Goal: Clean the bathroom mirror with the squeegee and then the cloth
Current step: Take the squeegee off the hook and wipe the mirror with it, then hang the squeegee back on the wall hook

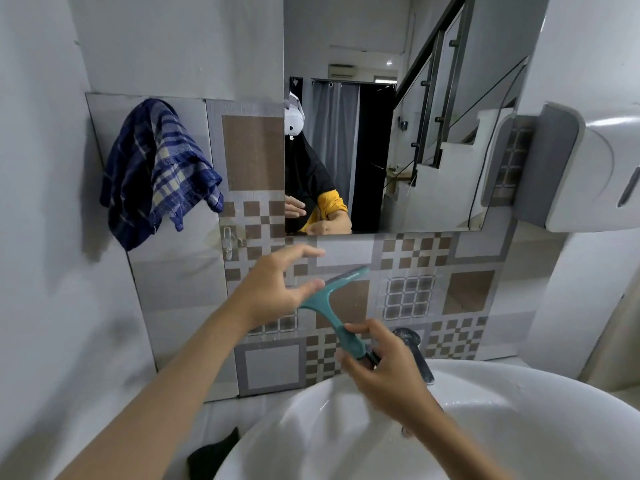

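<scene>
A teal squeegee (334,306) is held in the air below the mirror (398,140), above the sink. My right hand (382,368) grips its handle with curled fingers. My left hand (277,282) is spread, fingers straight, with the thumb touching the left end of the squeegee's blade bar. A blue checked cloth (156,171) hangs on the tiled wall to the left of the mirror. The mirror reflects a person's arms and a staircase.
A white basin (519,427) fills the lower right, with a chrome tap (415,351) behind my right hand. A white and grey dispenser (581,168) juts from the wall at the right. A small hook (228,237) sits on the tiles below the cloth.
</scene>
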Demonstrator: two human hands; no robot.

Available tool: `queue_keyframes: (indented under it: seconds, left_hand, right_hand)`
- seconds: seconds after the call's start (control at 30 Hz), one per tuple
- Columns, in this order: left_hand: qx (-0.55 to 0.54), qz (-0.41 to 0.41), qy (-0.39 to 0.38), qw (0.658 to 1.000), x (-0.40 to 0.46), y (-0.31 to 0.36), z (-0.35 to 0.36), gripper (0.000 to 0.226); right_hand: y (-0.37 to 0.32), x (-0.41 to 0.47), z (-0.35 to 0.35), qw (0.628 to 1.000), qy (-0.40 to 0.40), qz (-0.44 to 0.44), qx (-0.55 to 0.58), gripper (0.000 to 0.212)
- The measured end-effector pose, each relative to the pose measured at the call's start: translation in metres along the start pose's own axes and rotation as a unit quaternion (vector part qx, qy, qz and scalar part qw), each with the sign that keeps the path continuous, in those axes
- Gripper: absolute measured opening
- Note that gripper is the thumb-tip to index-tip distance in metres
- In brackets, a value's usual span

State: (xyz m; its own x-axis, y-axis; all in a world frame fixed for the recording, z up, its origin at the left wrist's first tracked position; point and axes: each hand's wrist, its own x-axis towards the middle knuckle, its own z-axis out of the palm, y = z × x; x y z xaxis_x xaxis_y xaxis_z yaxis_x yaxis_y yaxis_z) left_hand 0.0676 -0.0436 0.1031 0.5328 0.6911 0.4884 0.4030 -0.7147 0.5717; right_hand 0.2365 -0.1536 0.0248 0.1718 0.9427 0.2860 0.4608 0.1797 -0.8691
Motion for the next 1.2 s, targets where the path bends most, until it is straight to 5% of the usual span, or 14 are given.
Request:
queue_keyframes:
  seconds: [0.2, 0.53, 0.83, 1.03, 1.2]
  left_hand:
    - [-0.009, -0.078, -0.220, 0.972, -0.022, 0.016, 0.011, 0.014]
    - [-0.047, -0.094, -0.194, 0.975, -0.045, 0.013, -0.004, 0.024]
    - [-0.207, -0.089, 0.020, 0.974, -0.071, -0.029, -0.013, 0.045]
    - [-0.149, -0.121, 0.192, 0.962, -0.075, -0.060, -0.022, 0.050]
    - [-0.142, -0.144, 0.252, 0.946, -0.066, -0.082, -0.024, 0.050]
  right_hand:
    - [-0.026, -0.008, -0.026, 0.981, -0.120, -0.030, -0.150, 0.029]
    - [-0.057, 0.012, -0.050, 0.973, -0.199, -0.014, -0.118, 0.041]
    - [-0.076, 0.074, 0.002, 0.987, -0.018, -0.034, 0.155, 0.050]
    - [-0.092, 0.130, 0.072, 0.989, -0.019, -0.082, 0.121, 0.043]
    - [-0.103, 0.159, 0.107, 0.992, -0.012, -0.105, 0.070, 0.040]
